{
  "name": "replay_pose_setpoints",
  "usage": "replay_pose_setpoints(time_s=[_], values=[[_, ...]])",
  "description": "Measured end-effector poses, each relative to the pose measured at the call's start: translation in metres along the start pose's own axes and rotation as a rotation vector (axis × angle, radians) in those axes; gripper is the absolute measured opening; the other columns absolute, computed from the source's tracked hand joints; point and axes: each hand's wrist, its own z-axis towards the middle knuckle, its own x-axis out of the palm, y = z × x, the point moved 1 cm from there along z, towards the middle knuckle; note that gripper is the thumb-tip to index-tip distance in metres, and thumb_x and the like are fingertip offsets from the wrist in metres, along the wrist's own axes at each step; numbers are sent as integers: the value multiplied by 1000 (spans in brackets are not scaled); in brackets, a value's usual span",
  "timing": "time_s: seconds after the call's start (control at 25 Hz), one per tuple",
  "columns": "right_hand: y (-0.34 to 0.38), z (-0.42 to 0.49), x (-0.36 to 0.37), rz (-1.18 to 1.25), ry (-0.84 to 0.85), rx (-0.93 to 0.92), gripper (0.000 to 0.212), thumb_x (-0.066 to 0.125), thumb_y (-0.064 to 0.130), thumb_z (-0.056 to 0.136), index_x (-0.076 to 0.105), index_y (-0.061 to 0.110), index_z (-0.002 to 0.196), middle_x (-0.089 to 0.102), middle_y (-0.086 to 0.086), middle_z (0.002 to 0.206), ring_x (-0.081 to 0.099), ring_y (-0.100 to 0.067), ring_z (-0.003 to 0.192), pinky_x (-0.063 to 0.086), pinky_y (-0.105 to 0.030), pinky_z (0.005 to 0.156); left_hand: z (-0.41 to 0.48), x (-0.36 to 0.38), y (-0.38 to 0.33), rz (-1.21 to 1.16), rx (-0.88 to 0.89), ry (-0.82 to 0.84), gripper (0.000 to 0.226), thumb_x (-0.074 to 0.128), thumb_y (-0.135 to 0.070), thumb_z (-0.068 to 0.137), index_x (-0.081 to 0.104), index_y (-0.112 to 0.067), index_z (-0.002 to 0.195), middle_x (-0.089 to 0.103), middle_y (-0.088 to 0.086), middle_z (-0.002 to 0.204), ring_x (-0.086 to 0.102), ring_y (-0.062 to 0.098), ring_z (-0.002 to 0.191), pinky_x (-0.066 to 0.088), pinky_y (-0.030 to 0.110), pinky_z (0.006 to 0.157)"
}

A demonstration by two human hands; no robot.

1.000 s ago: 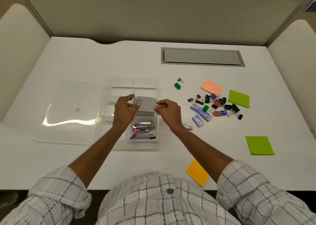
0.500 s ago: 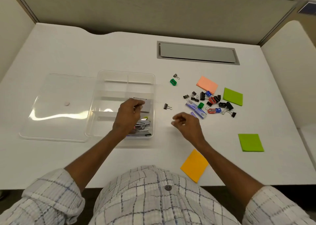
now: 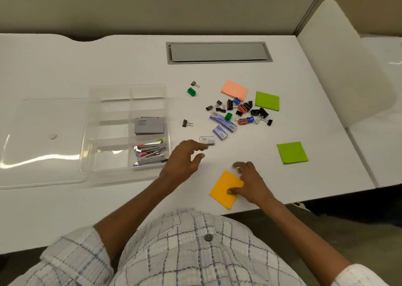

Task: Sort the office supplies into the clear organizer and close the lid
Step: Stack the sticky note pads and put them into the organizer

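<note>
- The right hand [image 3: 250,182] lies on the orange sticky-note pad [image 3: 224,190] near the front edge of the table [image 3: 108,57], thumb at the pad's near edge and fingers curled past its far corner, not yet closed on it; that looks like the setup for lifting the thin pad off a flat surface.
- The left hand [image 3: 185,161] hovers just right of the clear organizer [image 3: 128,87], fingers loosely spread and holding nothing, its fingertips close to a small staple box [image 3: 207,139], probably its next pick.
- The organizer sits left of centre. A grey card stack [image 3: 149,125] lies flat in a right-hand compartment, and several staplers [image 3: 150,153] fill the one in front of it; like is kept with like.
- The lid [image 3: 43,137] lies flat, touching the organizer's left side, out of the way of filling but within reach for closing.
- Binder clips [image 3: 239,111], sharpeners, more staple boxes and three other note pads are scattered to the right, so I judge most of the sorting is not yet done.
</note>
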Motion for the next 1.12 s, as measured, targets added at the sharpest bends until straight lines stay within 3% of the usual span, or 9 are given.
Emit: replay_pose_setpoints(time_s=[0.12,0.24,0.32,0.4,0.56,0.64,0.84,1.0,1.12], values=[[1,5,-2,85,-14,27,78,93,25,63,48,25,127,42,4,116,52,-14,99,50,-32,86,-14,30,-9,-27,-24,153,28,68,-21,92,68,-23,120,67,-6,115,61,8,100,55,29,86],[-6,8,-10,215,-8,80,58,91,22,67,56,22,113,60,-2,104,60,-18,91,52,-28,77,-25,46,-11,-4,-55,285,30,69,-24,91,68,-24,120,66,-4,115,62,7,99,56,30,86],[-7,7,-20,405,16,108,46,89,22,70,63,20,108,66,0,98,63,-16,90,52,-27,75,-28,51,-12,23,-109,319,30,69,-30,90,68,-24,120,67,-3,114,63,8,95,56,30,84],[-2,4,-32,524,-93,51,34,86,20,74,67,21,103,67,6,92,63,-8,84,52,-25,73,-29,52,-17,-4,-198,265,26,67,-33,92,71,-21,114,72,-1,108,66,9,88,57,30,83],[22,-13,-47,481,-334,-291,15,78,12,83,69,18,93,68,8,92,64,-8,86,50,-14,69,-21,45,-23,-758,-805,278,48,53,-47,99,71,-5,113,75,14,108,72,30,102,58,38,93],[26,-17,-46,413,-341,-461,14,76,8,84,68,16,91,66,4,93,64,-12,88,50,-16,71,-12,38,-26,-1014,-923,311,50,55,-44,98,66,0,120,71,20,117,70,33,109,56,38,95],[-5,-9,-39,292,-206,-559,25,71,5,85,68,21,104,61,3,109,59,-15,105,52,-25,84,9,40,-32,-865,-752,192,39,66,-15,94,61,-6,131,72,11,119,71,21,101,61,29,81],[-73,18,-76,192,-491,-313,38,74,3,81,64,23,112,63,-2,119,59,-23,114,48,-41,98,15,44,-31,-775,-696,151,38,71,-14,90,63,-20,126,72,7,113,68,28,109,60,33,82],[-131,41,-112,-47,-358,-10,69,84,26,76,53,23,137,48,-9,147,43,-34,136,37,-49,111,18,48,-31,-537,-580,196,44,68,-23,93,55,-26,135,66,11,117,65,30,112,59,40,87]])
